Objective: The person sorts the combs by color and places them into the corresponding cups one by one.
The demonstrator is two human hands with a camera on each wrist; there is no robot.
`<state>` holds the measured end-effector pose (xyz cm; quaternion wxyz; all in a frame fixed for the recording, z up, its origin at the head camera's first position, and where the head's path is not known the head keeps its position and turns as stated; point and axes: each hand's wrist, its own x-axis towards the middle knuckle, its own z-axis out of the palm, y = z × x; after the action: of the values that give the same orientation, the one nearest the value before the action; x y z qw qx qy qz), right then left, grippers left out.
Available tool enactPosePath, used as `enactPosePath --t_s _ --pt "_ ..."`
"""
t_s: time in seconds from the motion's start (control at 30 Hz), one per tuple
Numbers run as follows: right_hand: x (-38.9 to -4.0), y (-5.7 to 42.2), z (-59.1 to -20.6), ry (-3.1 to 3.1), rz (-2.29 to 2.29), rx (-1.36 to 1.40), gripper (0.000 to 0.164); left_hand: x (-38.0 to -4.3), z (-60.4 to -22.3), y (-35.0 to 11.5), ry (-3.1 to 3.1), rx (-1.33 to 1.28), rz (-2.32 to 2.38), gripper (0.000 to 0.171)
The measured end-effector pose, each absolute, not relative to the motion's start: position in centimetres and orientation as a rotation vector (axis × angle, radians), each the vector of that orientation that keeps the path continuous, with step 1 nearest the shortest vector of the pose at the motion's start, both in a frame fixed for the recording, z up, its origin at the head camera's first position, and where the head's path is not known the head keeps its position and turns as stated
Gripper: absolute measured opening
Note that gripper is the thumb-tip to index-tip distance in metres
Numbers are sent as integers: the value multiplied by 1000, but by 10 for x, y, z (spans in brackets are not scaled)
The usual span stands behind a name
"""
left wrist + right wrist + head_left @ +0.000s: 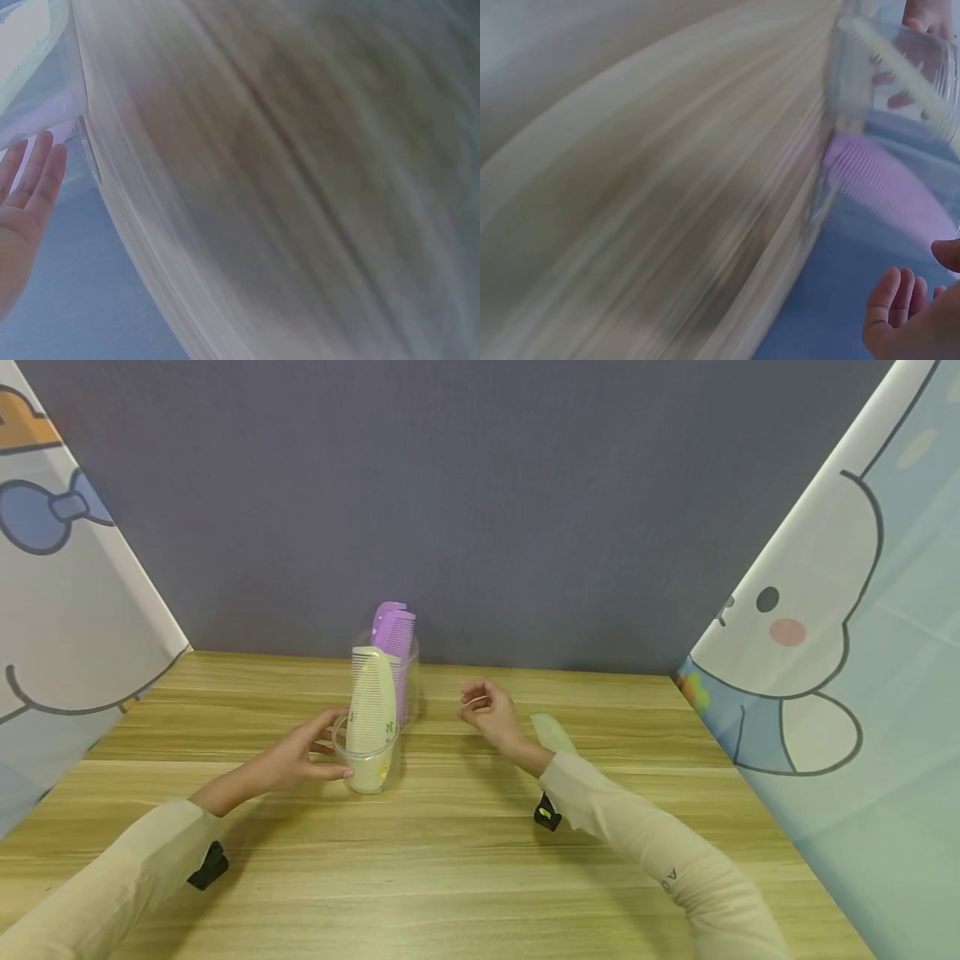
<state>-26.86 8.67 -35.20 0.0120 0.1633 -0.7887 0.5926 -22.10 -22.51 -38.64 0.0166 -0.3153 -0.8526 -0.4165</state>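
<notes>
A clear cup (365, 781) stands on the table with at least one pale yellow-green comb (372, 702) upright in it. My left hand (300, 756) is at its left side, thumb tip by the near wall and fingers spread behind the rim. In the left wrist view those fingers (34, 180) look straight. Just behind stands a second clear cup (414, 685) holding two purple combs (393, 631). My right hand (491, 714) hovers right of the cups, fingers loosely bent, nothing between them. A pale green comb (553, 732) lies beyond my right forearm, partly hidden by the sleeve.
The wooden table (450, 877) meets a dark grey panel (480, 510) at the back. Cartoon-printed sheets (810, 635) slant down at both sides. A black wrist camera (547, 812) hangs under the right sleeve, another (209, 866) under the left.
</notes>
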Motion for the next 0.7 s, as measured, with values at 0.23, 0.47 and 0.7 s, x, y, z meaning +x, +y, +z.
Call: enactPosePath --t_s 0.23,0.47,0.7 --pt "-269 118 -360 -2553 1736 444 31 -221 -386 -225 -2669 -973 -1302 74" --pt "-272 152 -363 -2662 1670 394 36 -222 -386 -225 -2668 -975 -1283 75" --pt "-280 181 -369 -2751 1526 436 40 -223 -387 -226 -2657 -990 -1273 75"
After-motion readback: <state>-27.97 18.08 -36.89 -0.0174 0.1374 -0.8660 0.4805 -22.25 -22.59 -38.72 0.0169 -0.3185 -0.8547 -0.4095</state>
